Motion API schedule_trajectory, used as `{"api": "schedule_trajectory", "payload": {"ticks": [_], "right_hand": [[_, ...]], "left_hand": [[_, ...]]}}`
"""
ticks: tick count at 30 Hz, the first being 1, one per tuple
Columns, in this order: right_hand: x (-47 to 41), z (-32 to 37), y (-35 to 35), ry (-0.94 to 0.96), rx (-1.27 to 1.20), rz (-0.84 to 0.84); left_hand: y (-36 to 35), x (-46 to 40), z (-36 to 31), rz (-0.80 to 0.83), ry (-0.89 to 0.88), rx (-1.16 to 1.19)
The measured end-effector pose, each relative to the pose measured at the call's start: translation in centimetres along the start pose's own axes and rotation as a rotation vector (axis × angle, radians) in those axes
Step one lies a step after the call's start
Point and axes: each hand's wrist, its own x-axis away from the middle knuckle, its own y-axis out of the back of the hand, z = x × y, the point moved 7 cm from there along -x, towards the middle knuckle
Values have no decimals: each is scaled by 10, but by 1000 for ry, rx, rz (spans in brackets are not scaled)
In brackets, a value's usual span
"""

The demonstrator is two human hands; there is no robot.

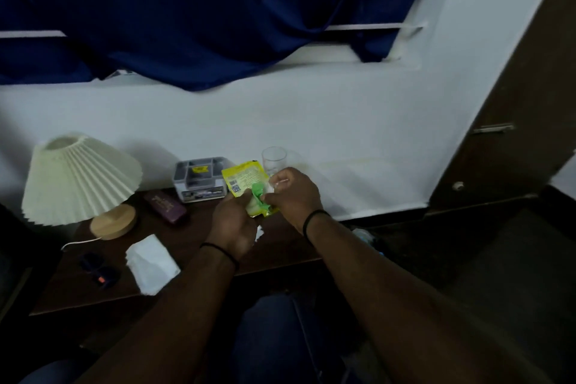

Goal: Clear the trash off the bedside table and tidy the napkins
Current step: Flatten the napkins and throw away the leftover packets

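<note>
Trash-gathering step, seen from the head camera. The left hand point(235, 221) grips a flat yellow printed plastic packet point(246, 179) by its lower edge, holding it upright above the dark wooden bench point(193, 256). The right hand point(291, 193) pinches crumpled white scrap point(270, 188) together with a bright green wrapper point(259, 195) against the packet's front, apparently bundling loose litter into one handful. The next move probably calls for carrying the bundle off the bench to a bin, which is not identifiable here. The packet looks thin, creased and empty. A loose pile of white paper napkins point(151, 263) lies unsorted near the bench's front edge, beside a pleated cream lamp point(81, 178).
</note>
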Motion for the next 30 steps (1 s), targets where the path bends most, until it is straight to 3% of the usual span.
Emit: {"api": "schedule_trajectory", "payload": {"ticks": [2, 8, 14, 21, 26, 30], "right_hand": [[-1, -11, 10, -80, -59, 13], [10, -43, 28, -339, -393, 272], [13, -75, 55, -415, -469, 233], [6, -130, 107, -345, -306, -63], [5, -170, 147, -121, 278, -310], [4, -221, 146, -114, 352, -358]], "left_hand": [[-12, 0, 9, 33, 16, 9], [-39, -2, 32, 146, -31, -109], [-57, -7, 64, 215, 16, -240], [-76, -16, 127, 249, 223, -468], [-79, -33, 159, 128, 247, -639], [-75, -52, 171, 87, 223, -671]]}}
